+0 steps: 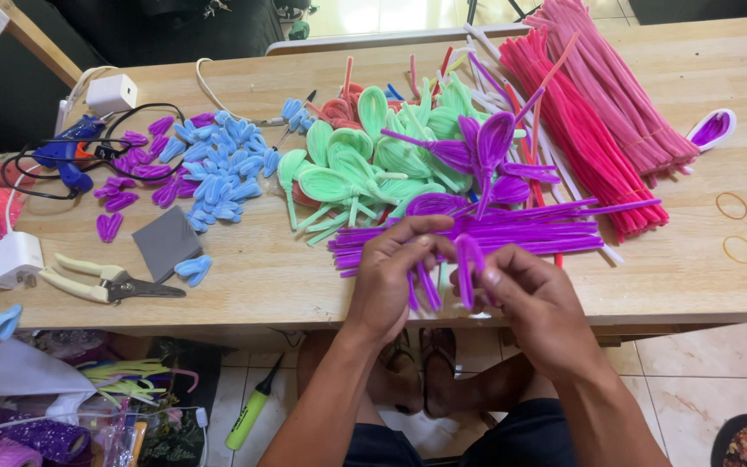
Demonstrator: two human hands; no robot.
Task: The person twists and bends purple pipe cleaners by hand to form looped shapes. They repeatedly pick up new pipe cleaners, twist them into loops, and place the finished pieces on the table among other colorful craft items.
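Left hand (388, 275) and right hand (520, 290) together over the near table edge, fingers pinched shut on a fuzzy purple pipe-cleaner piece bent into loops (467, 270). Loose purple ends hanging below the left fingers, one folded loop upright between the right thumb and forefinger.

Just beyond the grip, a flat bundle of straight purple pipe cleaners (512, 232) lying crosswise on the pale wooden table (685, 285). Farther out from it, a heap of mint-green pipe-cleaner loops (365, 164) with a finished purple looped flower shape (486, 143) on top. Out past the right hand, long bundles of red and pink pipe cleaners (590, 104) and two thin rubber bands (732, 206). Out past the left hand, a grey square pad (166, 240), cream-handled snips (105, 281), small blue folded pipe-cleaner pieces (218, 169), and well off, a blue glue gun (71, 147).
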